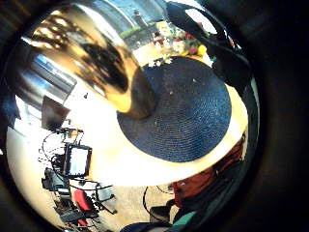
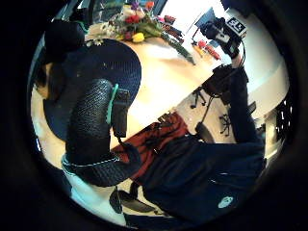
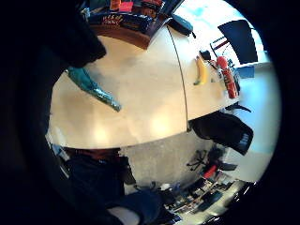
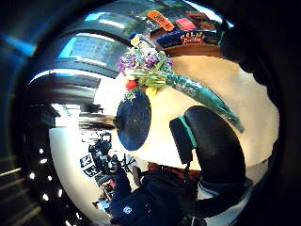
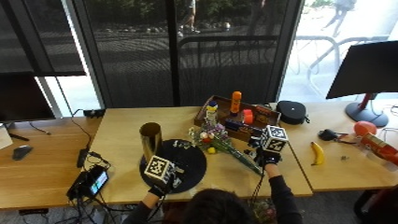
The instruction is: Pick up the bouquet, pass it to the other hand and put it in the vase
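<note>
room: big dark windows run behind the table, with a dark monitor on a stand off to the right. Pretty standard office vibe.

table: light wood table with another one butted up on the right. A wooden tray of bottles and boxes sits at the back, a banana lies over on the right, and a small screen gadget sits near the left front edge.

mat: round dark mat in front of the person. The vase stands on its far left edge.

vase: tall gold vase, upright, nothing in it as far as I can see.

bouquet: bouquet lies flat on the table, just right of the mat, flower heads toward the tray and the green wrapped stems pointing at the right hand.

right hand: right hand hangs right at the stem end. Can't tell if the fingers are spread or on the wrap, honestly.

left hand: left hand hovers over the near side of the mat; can't tell the fingers here either.

progress: basically nothing done yet imo. Pickup, handover and the drop into the vase are all left.
</note>
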The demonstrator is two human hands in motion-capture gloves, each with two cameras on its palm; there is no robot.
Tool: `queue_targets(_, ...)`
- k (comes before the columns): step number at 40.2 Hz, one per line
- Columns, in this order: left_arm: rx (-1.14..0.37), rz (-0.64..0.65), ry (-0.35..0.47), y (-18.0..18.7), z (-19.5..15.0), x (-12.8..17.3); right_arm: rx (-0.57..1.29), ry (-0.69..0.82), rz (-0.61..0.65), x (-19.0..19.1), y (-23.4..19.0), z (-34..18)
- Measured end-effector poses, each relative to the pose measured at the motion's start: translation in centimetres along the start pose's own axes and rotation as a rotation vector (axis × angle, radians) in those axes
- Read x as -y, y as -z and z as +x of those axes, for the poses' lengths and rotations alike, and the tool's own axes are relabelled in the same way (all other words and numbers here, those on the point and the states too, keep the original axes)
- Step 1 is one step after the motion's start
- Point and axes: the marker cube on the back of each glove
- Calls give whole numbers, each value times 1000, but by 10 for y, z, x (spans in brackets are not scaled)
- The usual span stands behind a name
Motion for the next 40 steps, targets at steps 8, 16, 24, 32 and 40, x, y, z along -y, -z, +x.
queue_targets(8, 25, 29, 24, 38, -11, -7, -10, 18, 40, -15, 12, -4)
queue_targets(16, -19, -39, -6, 14, 1, -21, 25, 25, 22, 2, -2, -4)
queue_targets(24, -52, -113, -33, -24, 19, -38, 36, 36, 9, 8, 0, -13)
queue_targets(32, -101, -140, -15, -39, 22, -42, 63, 20, -27, -11, 33, -21)
queue_targets(40, -131, -156, -17, -45, 25, -42, 75, -144, -77, 31, 20, 5)
